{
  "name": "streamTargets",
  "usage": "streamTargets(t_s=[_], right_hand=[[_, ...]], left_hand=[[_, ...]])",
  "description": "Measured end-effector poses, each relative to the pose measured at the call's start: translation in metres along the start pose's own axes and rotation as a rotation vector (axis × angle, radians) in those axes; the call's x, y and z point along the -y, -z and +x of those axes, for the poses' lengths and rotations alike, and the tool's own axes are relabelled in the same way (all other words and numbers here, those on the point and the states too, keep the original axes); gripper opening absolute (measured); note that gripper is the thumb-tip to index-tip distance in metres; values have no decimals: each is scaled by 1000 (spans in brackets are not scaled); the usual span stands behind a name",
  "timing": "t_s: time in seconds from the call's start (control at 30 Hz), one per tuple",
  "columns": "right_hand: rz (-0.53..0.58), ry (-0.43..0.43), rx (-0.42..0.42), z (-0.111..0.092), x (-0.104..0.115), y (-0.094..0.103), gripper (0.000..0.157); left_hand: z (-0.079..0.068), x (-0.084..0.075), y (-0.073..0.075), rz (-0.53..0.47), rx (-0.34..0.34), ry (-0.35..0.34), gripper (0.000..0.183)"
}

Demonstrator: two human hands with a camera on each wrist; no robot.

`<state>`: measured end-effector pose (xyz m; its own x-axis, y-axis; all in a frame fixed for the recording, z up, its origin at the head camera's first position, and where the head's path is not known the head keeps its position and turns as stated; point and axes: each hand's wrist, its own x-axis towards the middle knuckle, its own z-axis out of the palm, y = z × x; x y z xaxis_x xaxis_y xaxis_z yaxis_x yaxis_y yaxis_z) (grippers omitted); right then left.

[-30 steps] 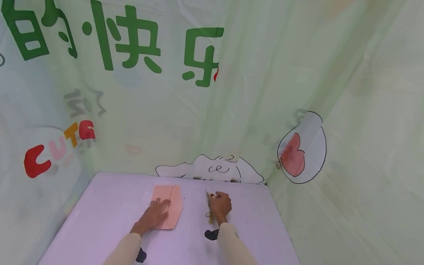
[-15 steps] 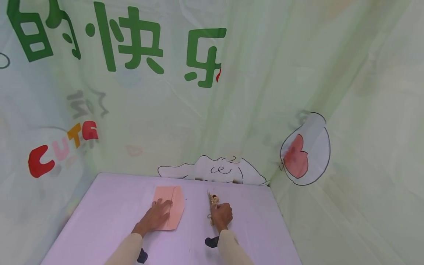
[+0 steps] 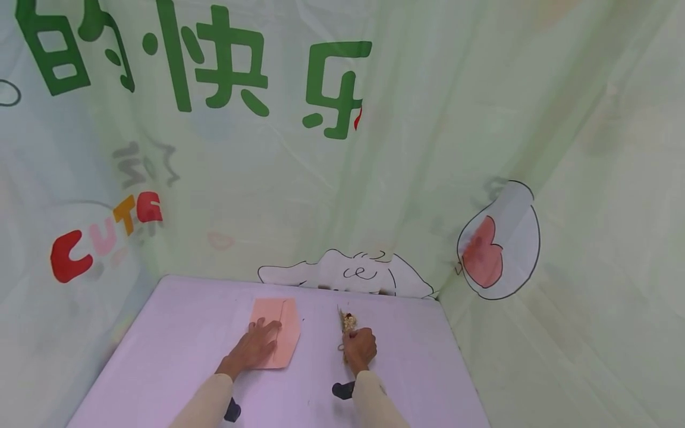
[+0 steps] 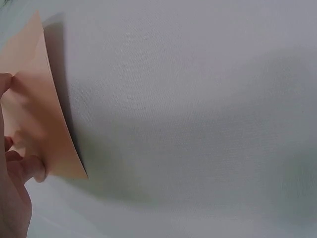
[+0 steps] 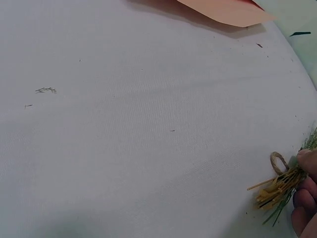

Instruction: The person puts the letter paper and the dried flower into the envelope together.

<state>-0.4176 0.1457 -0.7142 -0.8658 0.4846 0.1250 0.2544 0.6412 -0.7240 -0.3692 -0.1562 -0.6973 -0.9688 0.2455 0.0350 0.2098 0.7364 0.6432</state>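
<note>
The pink envelope (image 3: 289, 336) lies on the counter (image 3: 317, 362), and the left hand (image 3: 255, 346) rests on it with loosely spread fingers, thumb near its lower edge, gripping nothing that the views show. To the right of the envelope, well apart from it, the right hand (image 3: 361, 346) has its thumb and fingers closed in a pinch on the dried bouquet (image 3: 348, 321), heads pointing away from the person, cut stems (image 5: 277, 194) poking out below the grip. The step in hand looks like handling the bouquet while the paper is steadied. A light pinch near the twine loop (image 5: 273, 159) should serve best — the stems look brittle, and crumbs (image 5: 46, 90) on the counter to the right of the envelope suggest they shed easily. Flat, gentle pressure suits the left hand, since the envelope's right edge lifts slightly and could crease — pressing with several fingertips would spread the load. Whether the bouquet touches the counter, I cannot tell.
</note>
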Motion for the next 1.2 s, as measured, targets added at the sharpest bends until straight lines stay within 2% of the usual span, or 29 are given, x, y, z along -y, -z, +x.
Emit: streamTargets(t_s=[0.33, 0.63, 1.03, 1.2], right_hand=[[-3, -13, 2, 0, -3, -2, 12], [4, -28, 21, 1, -4, -1, 14], [21, -67, 25, 2, 4, 3, 14], [35, -51, 19, 2, 9, 1, 13]], left_hand=[[0, -1, -1, -1, 26, 17, 47], [6, 1, -6, 38, 9, 49, 44], [5, -2, -3, 42, -3, 28, 42], [5, -2, -3, 44, -6, 23, 42]])
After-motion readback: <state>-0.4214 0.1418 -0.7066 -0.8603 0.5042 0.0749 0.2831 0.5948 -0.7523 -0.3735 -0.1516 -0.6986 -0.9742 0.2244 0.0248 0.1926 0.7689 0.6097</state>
